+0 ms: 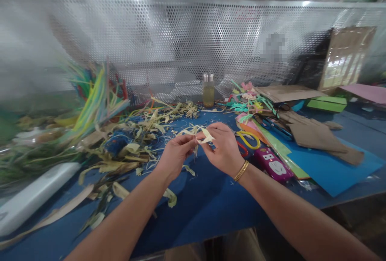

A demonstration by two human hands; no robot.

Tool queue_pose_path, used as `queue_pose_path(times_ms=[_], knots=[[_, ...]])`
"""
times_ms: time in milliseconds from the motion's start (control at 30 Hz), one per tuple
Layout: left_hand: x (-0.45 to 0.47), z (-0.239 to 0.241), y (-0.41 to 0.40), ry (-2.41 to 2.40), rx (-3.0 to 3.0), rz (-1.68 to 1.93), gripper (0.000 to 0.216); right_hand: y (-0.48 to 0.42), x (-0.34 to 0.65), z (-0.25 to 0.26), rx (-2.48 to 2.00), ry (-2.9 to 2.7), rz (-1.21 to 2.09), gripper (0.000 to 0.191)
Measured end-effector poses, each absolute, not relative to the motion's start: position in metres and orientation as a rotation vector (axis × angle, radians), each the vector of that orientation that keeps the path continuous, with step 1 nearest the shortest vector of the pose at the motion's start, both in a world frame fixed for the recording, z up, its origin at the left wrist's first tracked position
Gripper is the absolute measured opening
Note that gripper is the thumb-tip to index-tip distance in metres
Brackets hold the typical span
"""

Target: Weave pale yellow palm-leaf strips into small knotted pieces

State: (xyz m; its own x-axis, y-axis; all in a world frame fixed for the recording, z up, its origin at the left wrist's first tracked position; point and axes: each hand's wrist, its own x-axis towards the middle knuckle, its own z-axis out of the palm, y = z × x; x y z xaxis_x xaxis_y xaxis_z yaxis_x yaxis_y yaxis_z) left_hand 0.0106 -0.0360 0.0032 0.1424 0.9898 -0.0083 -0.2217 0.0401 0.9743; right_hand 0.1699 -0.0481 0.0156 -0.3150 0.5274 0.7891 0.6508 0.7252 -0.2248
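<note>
My left hand (177, 152) and my right hand (224, 148) meet at the middle of the blue table. Both are closed in a pinch on a pale dried-leaf flower (207, 135), which has pointed, petal-like strips. Its strips spread above the fingertips, and the part between the fingers is hidden. A gold bracelet (241, 171) circles my right wrist. Loose pale leaf strips (157, 122) lie to the left of and beyond my hands. Just right of my right hand are a yellow scissor handle (251, 140) and a red handle (243, 148).
A purple socket box (273, 165), blue paper (328, 172) and brown cardboard (316, 130) lie on the right. A jar (208, 90) stands by the perforated metal screen (169, 48). At left are a long white case (37, 196) and bundled colored strips (93, 100).
</note>
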Motion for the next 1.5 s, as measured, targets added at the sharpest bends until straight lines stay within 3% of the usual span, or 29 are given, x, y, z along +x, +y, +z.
queue_pose_path(times_ms=[200, 433, 600, 700, 767, 867, 1000, 1267, 1500], knots=[[0.010, 0.002, -0.036, 0.968, 1.117, 1.292, 0.019, -0.058, 0.166, 0.020, -0.883, -2.070, -0.239, 0.019], [0.011, 0.010, -0.040, 0.983, 1.253, 1.252, 0.019, -0.065, 0.162, 0.019, -0.868, -2.115, -0.381, 0.012], [0.010, 0.011, -0.039, 1.074, 1.165, 1.254, 0.024, -0.078, 0.151, 0.019, -0.418, -2.164, -0.430, 0.008], [0.009, 0.012, -0.038, 1.124, 1.153, 1.218, 0.027, -0.085, 0.148, 0.022, -0.217, -2.102, -0.374, 0.022], [0.009, 0.013, -0.038, 1.092, 1.166, 1.226, 0.025, -0.082, 0.153, 0.025, -0.296, -1.961, -0.245, 0.033], [0.012, 0.015, -0.041, 1.038, 1.223, 1.239, 0.022, -0.067, 0.168, 0.028, -0.726, -1.785, -0.069, 0.021], [0.017, 0.015, -0.045, 1.027, 1.246, 1.150, 0.022, -0.046, 0.184, 0.029, -0.964, -1.892, -0.027, 0.021], [0.014, 0.010, -0.044, 0.979, 1.308, 1.073, 0.022, -0.044, 0.185, 0.029, -0.978, -2.005, 0.157, 0.005], [0.011, 0.006, -0.041, 0.992, 1.256, 1.103, 0.021, -0.042, 0.185, 0.027, -0.923, -2.061, 0.034, 0.010]])
